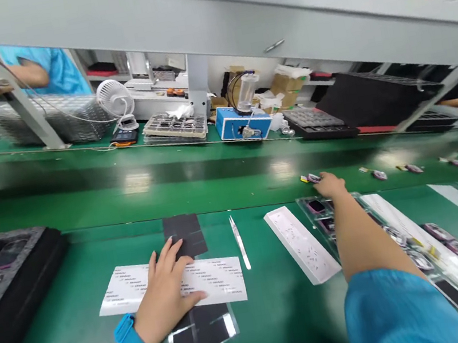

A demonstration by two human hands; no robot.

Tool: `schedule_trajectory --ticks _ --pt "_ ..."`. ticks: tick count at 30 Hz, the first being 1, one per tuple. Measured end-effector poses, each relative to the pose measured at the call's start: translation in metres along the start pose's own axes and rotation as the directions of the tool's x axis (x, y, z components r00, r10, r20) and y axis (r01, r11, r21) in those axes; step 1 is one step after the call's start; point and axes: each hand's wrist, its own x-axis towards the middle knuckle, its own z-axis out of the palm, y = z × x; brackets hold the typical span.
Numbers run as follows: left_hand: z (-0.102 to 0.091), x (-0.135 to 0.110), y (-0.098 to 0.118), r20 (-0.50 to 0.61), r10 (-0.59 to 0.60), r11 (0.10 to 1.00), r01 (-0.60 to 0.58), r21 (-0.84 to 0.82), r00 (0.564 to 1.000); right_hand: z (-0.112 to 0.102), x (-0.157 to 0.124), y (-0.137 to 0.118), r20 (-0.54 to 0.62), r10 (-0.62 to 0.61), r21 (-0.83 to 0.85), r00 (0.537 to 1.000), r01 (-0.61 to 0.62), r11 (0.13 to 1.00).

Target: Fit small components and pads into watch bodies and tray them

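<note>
My left hand (pixel 167 288) lies palm down with fingers spread on a white printed sheet (pixel 222 277). Dark film pieces (pixel 184 231) stick out above the sheet, and more black film pieces (pixel 213 324) with clear edges show below it. Stretched forward, my right hand (pixel 330 185) has its fingers closed at a small purple-edged, watch-like part (pixel 313 178) with a yellow tab, on the green strip beyond the bench. Its fingertips are small and partly hidden. Between my hands lie metal tweezers (pixel 239 242) and a white tray (pixel 299 244) holding tiny pieces.
A black foam tray (pixel 22 291) stands at the left. Under my right arm are clear trays (pixel 318 215); further right lie several watch-like parts (pixel 443 236) and a white strip (pixel 424 248). Similar parts (pixel 379 175) sit along the green strip. A shelf beam (pixel 188 21) crosses overhead.
</note>
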Motion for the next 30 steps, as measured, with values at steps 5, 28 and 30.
schedule_trajectory --ticks 5,28,30 --pt "0.002 -0.004 0.001 -0.047 0.066 0.997 -0.064 0.04 0.997 0.011 0.029 0.011 0.059 0.111 -0.078 0.992 -0.107 0.991" --pt "-0.048 0.002 0.015 0.065 -0.288 0.373 0.174 -0.911 0.956 -0.02 -0.221 -0.201 -0.135 -0.817 0.418 0.561 0.78 0.466" --pt "-0.052 0.002 0.017 0.171 -0.237 0.332 0.246 -0.911 0.956 -0.012 -0.25 -0.212 -0.079 -0.875 0.441 0.477 0.805 0.398"
